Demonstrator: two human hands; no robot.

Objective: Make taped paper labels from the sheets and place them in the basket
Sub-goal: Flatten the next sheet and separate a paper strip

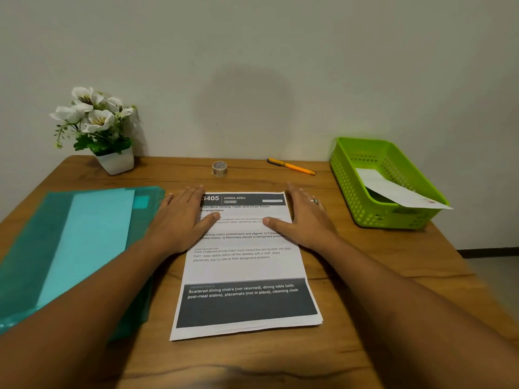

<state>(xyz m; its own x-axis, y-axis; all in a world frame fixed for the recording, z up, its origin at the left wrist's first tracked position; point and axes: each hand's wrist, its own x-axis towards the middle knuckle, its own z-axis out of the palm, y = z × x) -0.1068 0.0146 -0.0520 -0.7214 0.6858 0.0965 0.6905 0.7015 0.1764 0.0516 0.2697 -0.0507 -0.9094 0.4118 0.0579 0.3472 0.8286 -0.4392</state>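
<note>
The left hand (179, 217) lies flat and open on the left edge of the sheets (244, 268) at mid-frame, the right hand (304, 217) likewise opposite, so uneven pressure could skew the loose stack, well apart from the basket (348, 175) at right.

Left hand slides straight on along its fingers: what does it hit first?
Likely the tape roll; the left hand aims slightly left of it, so it might just miss.

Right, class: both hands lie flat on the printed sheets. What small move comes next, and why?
Probably pinch up the top sheet: the left hand and right hand lie flat on it, holding nothing, and the tape roll sits untouched.
</note>
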